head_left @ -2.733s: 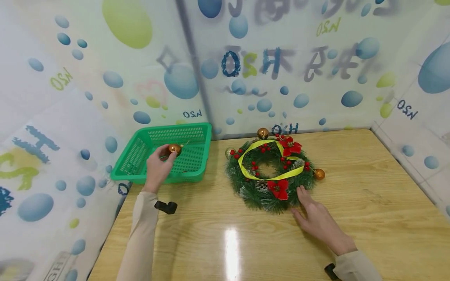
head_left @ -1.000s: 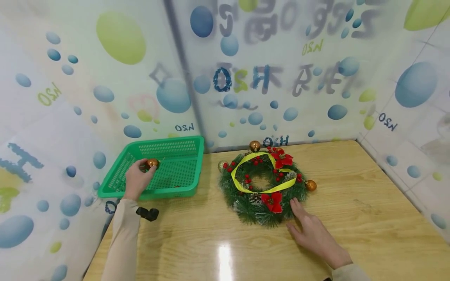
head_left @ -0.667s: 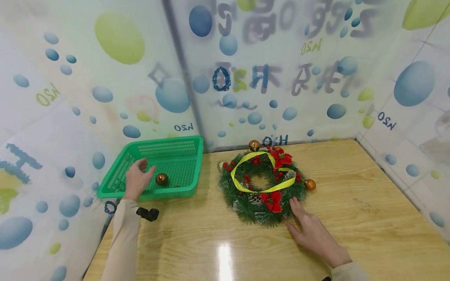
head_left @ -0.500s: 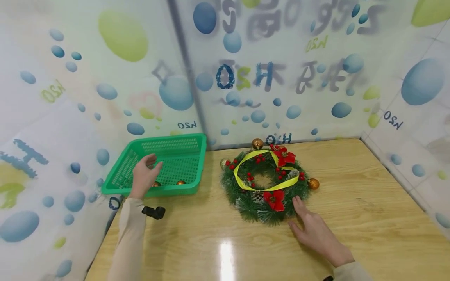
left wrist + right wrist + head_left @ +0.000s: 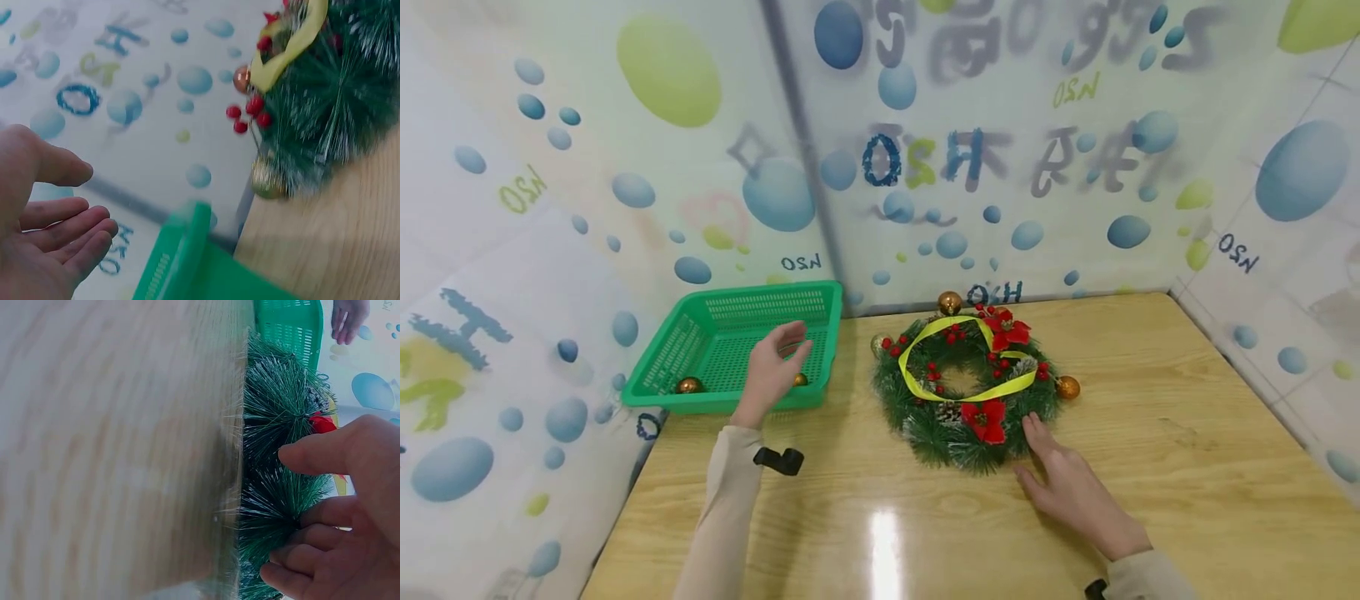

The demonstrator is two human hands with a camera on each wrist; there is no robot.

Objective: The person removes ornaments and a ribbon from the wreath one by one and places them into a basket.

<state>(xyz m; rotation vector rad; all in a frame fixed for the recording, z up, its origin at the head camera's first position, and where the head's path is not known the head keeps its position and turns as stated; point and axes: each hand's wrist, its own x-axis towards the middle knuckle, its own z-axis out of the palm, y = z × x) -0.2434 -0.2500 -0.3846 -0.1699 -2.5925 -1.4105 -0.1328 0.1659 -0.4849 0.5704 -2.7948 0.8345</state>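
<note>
My left hand (image 5: pixel 772 371) hovers over the right part of the green basket (image 5: pixel 715 402), fingers relaxed and holding nothing. Inside the basket a copper bauble (image 5: pixel 688 385) lies in the left corner, and a golden bauble (image 5: pixel 801 379) shows partly behind the hand. On the table sits a green Christmas wreath (image 5: pixel 925 429) with red flowers, red berries, pine cones and a yellow ribbon (image 5: pixel 917 385). Baubles stick out from its rim, one of them orange (image 5: pixel 1068 387). My right hand (image 5: pixel 1075 492) rests at the wreath's lower right edge, its fingertips touching the needles.
The wooden table (image 5: pixel 985 533) reaches back to a wall sheet (image 5: pixel 910 233) printed with blue and green spots. More of the same sheet closes off the left side. A shiny light reflection lies on the table's front part.
The left hand has let go of a copper bauble, which dropped into the basket and rolled to its left corner. That hand then moved right. The right hand has stayed at the wreath.
</note>
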